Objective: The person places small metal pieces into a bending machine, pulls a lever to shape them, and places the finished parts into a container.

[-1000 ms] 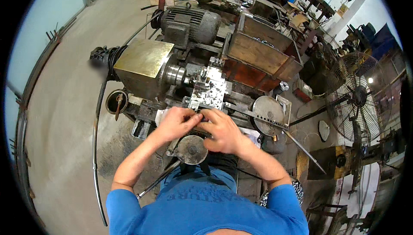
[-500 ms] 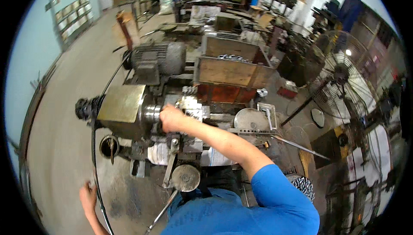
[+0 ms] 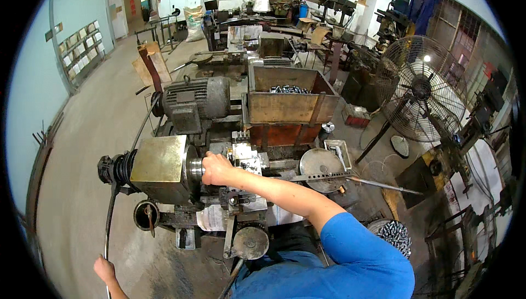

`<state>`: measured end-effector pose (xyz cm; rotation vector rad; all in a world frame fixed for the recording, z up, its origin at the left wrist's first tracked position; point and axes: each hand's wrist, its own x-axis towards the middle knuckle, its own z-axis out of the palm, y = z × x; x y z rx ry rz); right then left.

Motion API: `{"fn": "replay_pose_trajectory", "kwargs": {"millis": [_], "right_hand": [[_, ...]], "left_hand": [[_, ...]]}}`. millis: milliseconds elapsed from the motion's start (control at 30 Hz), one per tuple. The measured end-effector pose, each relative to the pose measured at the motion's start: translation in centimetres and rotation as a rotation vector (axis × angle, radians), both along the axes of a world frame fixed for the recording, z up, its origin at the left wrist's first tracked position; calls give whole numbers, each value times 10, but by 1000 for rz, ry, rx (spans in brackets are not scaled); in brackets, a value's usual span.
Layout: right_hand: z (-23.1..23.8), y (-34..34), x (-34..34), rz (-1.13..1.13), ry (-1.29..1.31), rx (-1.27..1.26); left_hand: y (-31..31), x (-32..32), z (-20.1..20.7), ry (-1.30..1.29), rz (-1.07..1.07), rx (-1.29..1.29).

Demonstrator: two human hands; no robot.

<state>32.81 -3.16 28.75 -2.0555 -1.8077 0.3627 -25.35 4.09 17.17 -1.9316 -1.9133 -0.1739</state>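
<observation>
My right arm reaches across a small lathe. My right hand (image 3: 217, 168) is closed at the shiny round chuck (image 3: 194, 168), beside the headstock with its brass-coloured cover (image 3: 158, 159). Whatever its fingers hold there is hidden. Just right of this hand lies the tool slide (image 3: 246, 159), a bright metal block strewn with bits. My left hand (image 3: 104, 269) is down at the lower left, wrapped round a long dark lever (image 3: 110, 219) that hangs from the black fitting (image 3: 116, 168) on the headstock's outer end.
Behind the lathe stand a grey motor (image 3: 197, 102) and a wooden box (image 3: 285, 107) of small metal parts. A perforated bar (image 3: 329, 176) and round plate (image 3: 322, 163) lie to the right. A large fan (image 3: 421, 88) stands beyond. Near my right elbow is a basket of metal pieces (image 3: 395, 237).
My left hand, beside the lever before, has moved down and closed round it. My right hand stays at the chuck. The whole view has tilted up a little.
</observation>
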Motion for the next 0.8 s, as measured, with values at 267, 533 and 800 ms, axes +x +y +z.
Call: {"fn": "replay_pose_trajectory", "kwargs": {"millis": [267,533,800], "right_hand": [[18,-64,32,105,83,393],[-7,-216,133,-180,12,397],[-68,-380,259,-874,-221,-29]], "left_hand": [[-28,107,-9,-543,-417,463],[-48,240,-209,-470,-488,-431],[6,219,-183,-68,-480,-543]]}}
